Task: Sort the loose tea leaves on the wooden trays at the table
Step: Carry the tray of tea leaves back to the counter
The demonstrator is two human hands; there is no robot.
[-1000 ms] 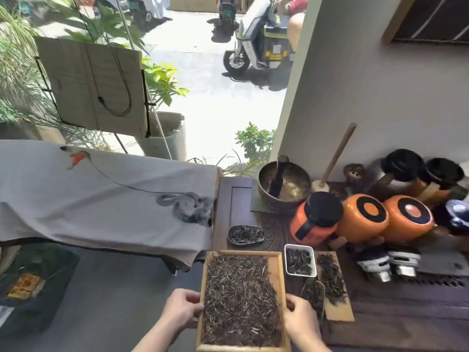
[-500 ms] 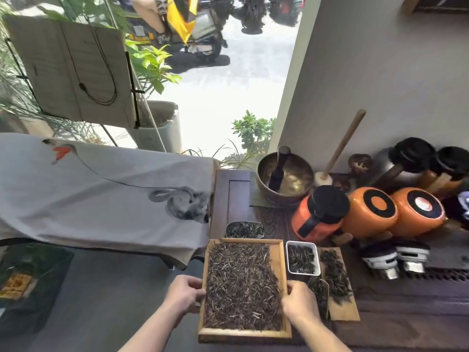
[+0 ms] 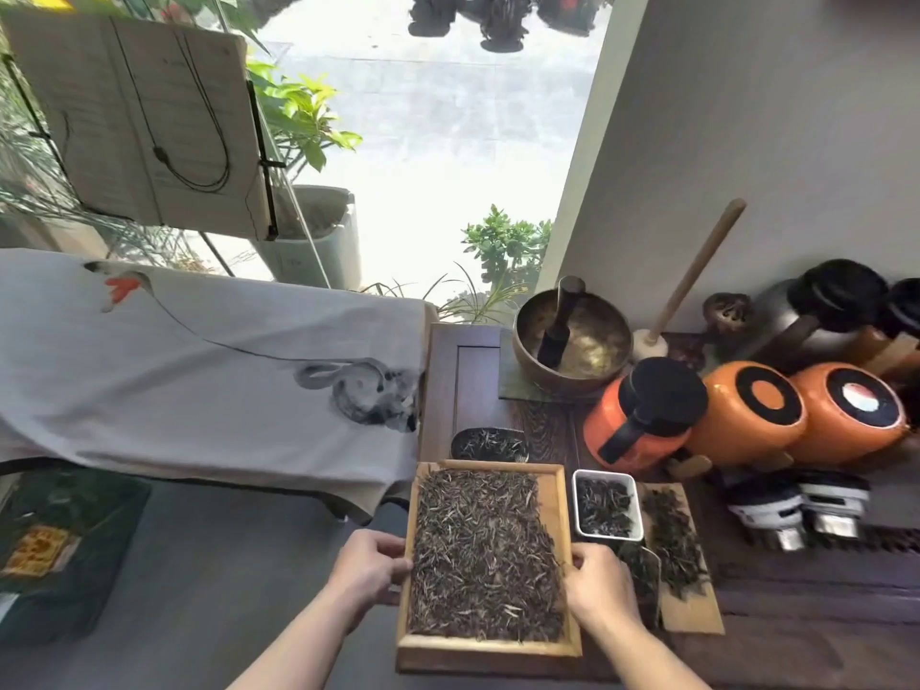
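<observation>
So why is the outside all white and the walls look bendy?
In the head view, sunlight blows the pavement out to white, while the wooden tray of tea leaves sits in softer shade and stays clear. The wide-angle lens bends the wall edge and stretches things near the edges, like the slightly smeared orange jars.

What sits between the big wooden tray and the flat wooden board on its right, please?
In the head view, the white dish of dark leaves and, nearer, a smaller dark-leaf container, beside the right hand.
</observation>
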